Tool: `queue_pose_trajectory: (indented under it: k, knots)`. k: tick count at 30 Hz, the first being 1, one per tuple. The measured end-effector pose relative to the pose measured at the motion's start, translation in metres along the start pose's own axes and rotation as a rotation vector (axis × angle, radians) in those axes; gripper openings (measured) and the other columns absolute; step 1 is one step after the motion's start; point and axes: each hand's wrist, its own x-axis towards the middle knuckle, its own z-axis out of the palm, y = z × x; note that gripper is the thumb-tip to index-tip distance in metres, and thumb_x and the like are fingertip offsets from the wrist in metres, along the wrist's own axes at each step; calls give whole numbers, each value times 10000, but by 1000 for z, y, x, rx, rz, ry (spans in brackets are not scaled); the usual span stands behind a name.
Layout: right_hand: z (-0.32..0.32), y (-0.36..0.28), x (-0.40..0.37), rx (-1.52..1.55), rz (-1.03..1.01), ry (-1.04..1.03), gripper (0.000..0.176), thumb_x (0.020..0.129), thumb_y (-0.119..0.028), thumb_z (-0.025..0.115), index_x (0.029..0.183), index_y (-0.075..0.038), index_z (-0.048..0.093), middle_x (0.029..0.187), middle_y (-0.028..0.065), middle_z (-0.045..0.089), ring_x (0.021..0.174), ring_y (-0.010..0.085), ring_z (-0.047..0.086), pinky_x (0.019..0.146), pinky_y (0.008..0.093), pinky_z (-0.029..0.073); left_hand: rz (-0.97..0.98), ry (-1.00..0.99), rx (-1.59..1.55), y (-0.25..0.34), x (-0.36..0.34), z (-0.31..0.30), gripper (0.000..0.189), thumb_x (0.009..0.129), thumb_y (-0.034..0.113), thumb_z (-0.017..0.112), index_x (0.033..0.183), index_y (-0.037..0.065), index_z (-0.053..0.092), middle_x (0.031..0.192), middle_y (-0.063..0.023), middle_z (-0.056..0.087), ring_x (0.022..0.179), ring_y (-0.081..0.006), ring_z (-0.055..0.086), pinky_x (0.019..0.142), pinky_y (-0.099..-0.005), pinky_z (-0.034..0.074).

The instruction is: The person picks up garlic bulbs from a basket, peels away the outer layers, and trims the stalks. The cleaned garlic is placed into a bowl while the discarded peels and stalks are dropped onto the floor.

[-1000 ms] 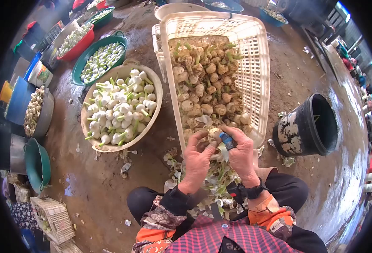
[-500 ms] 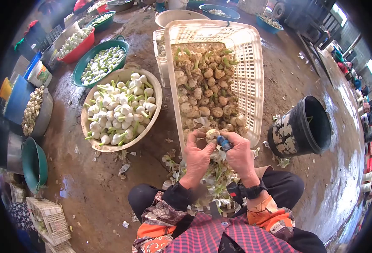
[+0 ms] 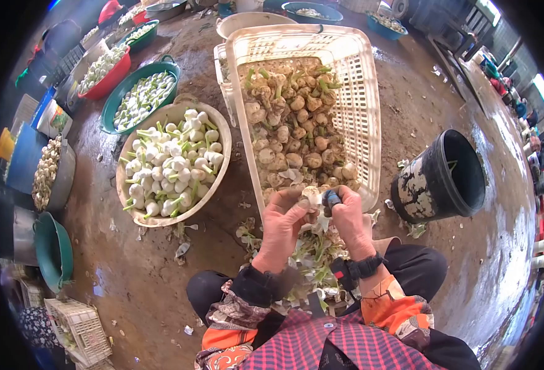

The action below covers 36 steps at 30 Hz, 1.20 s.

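My left hand [image 3: 282, 227] is closed around a garlic bulb [image 3: 311, 193] at the near edge of the crate, its thumb and fingers pinching the bulb from the left. My right hand [image 3: 350, 223] is closed just right of the bulb, with a blue covering [image 3: 330, 198] on its thumb or finger. A pale flap of garlic skin stretches between the bulb and those fingertips. Soil-stained garlic bulbs [image 3: 296, 132] fill much of the tilted white plastic crate [image 3: 364, 123] in front of me. Peelings and leaves [image 3: 315, 259] lie in a heap below my hands.
Left of the crate stands a pale basin [image 3: 219, 169] of cleaned white garlic. Behind it are a green basin [image 3: 107, 117] and a red basin [image 3: 121, 71], both with garlic. A black bucket [image 3: 411, 185] leans at the right. Stacked crates [image 3: 81, 330] stand lower left.
My right fingertips have drawn slightly away from the bulb, and a pale strip of skin now shows between. The bulb stays in my left hand. The view has shifted slightly.
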Motion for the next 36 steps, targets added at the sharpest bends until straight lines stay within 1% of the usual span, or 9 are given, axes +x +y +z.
queue_pose_trajectory:
  k: [2,6,9,12,16,20,29,35,36]
  knots:
    - [-7,38,15,-367,-34,101,122,736,-65,542,802,19,600,754,223,617,742,378,597,669,382,465,-18,-48,-143,7,-4,3,193,894,56,547,1081,9,535,1000,-88,630,833,-198,634,668,-327,528]
    - [-26,38,-1,-917,65,-179,193,749,-119,568,920,-64,638,880,229,630,880,383,603,741,378,483,-8,-43,-201,13,-1,0,239,944,128,460,1138,5,523,950,-114,634,740,-200,624,614,-310,501]
    - [-46,23,10,-613,-66,-249,276,768,-94,582,1039,-70,630,936,208,634,891,374,602,760,368,484,-46,18,-154,10,-2,1,266,911,102,525,1156,-1,527,917,-102,635,689,-160,608,587,-286,485]
    - [-40,-19,4,129,-251,-313,339,762,-38,591,1100,-58,617,980,196,630,916,365,596,772,356,482,-79,8,-61,6,-1,5,298,863,60,602,1146,-9,542,880,-74,635,668,-139,594,578,-256,476]
    - [-16,-46,-20,-480,-647,-205,354,697,33,559,1049,13,577,915,192,614,864,372,586,735,396,486,-77,43,-27,1,-3,6,243,861,80,614,1083,-12,575,843,-61,632,638,-124,578,549,-239,458]
    - [-5,-48,-32,-558,-741,-101,307,636,24,548,942,18,554,814,181,594,778,354,581,675,430,472,-79,81,0,1,-4,1,224,861,92,619,1055,-16,588,802,-54,631,598,-111,561,512,-231,438]
    - [4,-37,-27,-710,-527,-104,236,678,-29,595,909,15,564,783,165,607,696,311,611,620,398,483,-193,96,131,5,1,-6,220,856,87,624,1047,-20,599,782,-53,634,610,-115,573,524,-228,451]
    - [-12,-29,-20,672,373,-328,97,865,-89,531,895,-12,583,760,49,622,566,112,556,472,262,405,-193,-183,289,16,-5,0,377,886,112,591,1225,-33,515,1155,-86,527,869,-168,627,746,-275,543]
    - [-19,-30,-20,646,326,-289,127,808,-1,525,923,17,573,771,109,615,689,151,598,608,304,466,-180,-184,329,16,-5,0,379,887,107,589,1230,-34,510,1195,-85,499,881,-165,622,750,-279,544]
